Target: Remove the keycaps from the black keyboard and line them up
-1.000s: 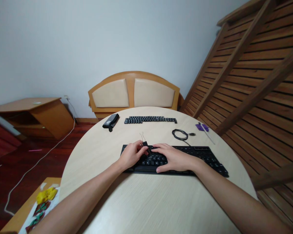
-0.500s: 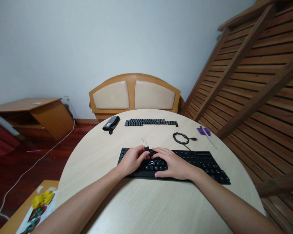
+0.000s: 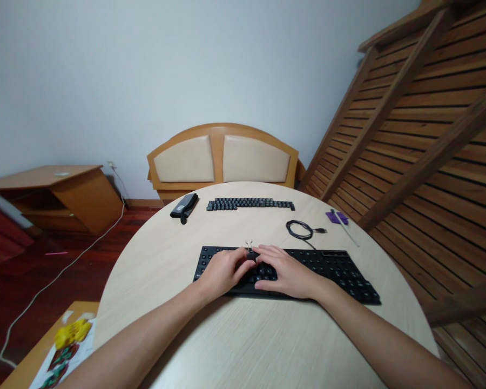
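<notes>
A black keyboard (image 3: 332, 266) lies across the middle of the round pale wooden table (image 3: 243, 346). Both hands rest on its left half. My left hand (image 3: 222, 271) pinches a small wire keycap puller (image 3: 250, 249) with a black body, fingers closed round it. My right hand (image 3: 284, 270) lies on the keys just right of it, its fingers curved and touching the tool from the other side. The keys under both hands are hidden.
At the table's far side lie a row of loose black keycaps (image 3: 250, 204), a dark pouch (image 3: 184, 206), a coiled black cable (image 3: 302, 229) and purple tools (image 3: 337, 217). A padded chair back (image 3: 222, 158) stands behind. A slatted wooden frame (image 3: 421, 129) leans at right.
The puller and both hands have shifted slightly right along the keyboard and lower onto the keys; the puller's wire loops now stick up less above the fingers.
</notes>
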A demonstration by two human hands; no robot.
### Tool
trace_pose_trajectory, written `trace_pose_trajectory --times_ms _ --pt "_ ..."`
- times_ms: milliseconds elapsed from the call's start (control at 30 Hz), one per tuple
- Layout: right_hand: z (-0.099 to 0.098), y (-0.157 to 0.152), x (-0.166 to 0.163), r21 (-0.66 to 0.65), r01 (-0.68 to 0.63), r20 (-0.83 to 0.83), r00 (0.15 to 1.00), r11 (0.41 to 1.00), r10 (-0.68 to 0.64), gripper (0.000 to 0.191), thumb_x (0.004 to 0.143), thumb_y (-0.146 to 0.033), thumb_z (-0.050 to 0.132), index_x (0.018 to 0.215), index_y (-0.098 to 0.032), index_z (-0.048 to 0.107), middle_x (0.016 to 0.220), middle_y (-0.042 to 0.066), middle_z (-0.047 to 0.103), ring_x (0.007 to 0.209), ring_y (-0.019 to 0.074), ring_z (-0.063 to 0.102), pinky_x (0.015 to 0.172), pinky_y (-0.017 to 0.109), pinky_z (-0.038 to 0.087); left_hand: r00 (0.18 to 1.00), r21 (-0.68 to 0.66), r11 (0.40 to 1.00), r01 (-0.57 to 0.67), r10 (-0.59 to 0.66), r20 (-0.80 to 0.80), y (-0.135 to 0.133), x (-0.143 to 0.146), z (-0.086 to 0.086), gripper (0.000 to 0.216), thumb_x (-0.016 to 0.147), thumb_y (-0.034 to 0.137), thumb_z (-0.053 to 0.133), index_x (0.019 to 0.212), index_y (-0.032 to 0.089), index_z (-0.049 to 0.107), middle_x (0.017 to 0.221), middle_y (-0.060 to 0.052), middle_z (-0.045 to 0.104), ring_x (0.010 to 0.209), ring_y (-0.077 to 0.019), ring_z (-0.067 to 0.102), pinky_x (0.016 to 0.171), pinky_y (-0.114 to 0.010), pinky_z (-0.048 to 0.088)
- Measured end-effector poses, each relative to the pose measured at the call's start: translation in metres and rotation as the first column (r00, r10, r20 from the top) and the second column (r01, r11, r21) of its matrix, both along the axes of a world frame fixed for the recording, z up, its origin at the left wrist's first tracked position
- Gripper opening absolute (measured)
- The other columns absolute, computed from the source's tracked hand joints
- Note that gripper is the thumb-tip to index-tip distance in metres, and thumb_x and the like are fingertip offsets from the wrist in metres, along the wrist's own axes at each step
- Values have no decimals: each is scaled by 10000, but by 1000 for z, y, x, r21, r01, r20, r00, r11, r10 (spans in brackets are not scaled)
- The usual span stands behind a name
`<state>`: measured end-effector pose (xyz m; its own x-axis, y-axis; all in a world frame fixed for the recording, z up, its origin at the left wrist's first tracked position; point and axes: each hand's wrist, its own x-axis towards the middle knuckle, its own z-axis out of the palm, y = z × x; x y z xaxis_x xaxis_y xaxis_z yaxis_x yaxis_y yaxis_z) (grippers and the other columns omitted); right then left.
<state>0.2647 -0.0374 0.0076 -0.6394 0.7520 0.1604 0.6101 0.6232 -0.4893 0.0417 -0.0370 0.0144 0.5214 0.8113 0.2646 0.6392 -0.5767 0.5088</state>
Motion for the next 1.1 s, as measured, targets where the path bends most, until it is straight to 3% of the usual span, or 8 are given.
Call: trace_pose_trajectory --times_ms 233,500,833,1000,1100 --pt "-1 -4 -4 47 23 -14 1000 999 -23 364 857 -482 650 1088 -201 665 1416 126 545 1380 312 407 1147 526 297 998 48 997 65 -65 18 -3 3 -4 218 970 338 495 820 196 567 753 -13 659 647 -163 589 594 -245 352" --pt "-7 -7 -15 68 141 -118 984 988 -133 139 869 -347 646 919 -220 671 1327 105 616 1319 286 480 1108 516 349 980 -124 992 5 20 199 3 3 -5 240 962 344 486 773 207 542 741 -21 700 659 -176 634 609 -247 394" --pt "-11 -7 -14 87 141 -113 985 986 -131 148 915 -355 602 927 -219 657 1338 101 600 1302 267 484 1092 492 362 934 -259 963 68 30 355 7 3 -12 258 957 389 492 783 199 507 773 -38 711 701 -176 646 668 -263 470" --pt "-8 -8 -17 85 143 -110 985 986 -133 139 940 -336 570 940 -221 649 1316 80 614 1263 247 511 1091 480 359 848 -412 900 139 107 520 12 4 -19 296 937 461 506 811 193 491 779 -41 699 699 -171 649 658 -275 507" --pt "-7 -7 -18 86 149 -129 982 985 -137 128 931 -326 580 917 -217 647 1284 83 628 1232 241 530 1076 468 373 821 -432 889 151 131 556 13 5 -22 311 920 478 535 807 192 488 769 -34 692 697 -165 649 660 -273 510"
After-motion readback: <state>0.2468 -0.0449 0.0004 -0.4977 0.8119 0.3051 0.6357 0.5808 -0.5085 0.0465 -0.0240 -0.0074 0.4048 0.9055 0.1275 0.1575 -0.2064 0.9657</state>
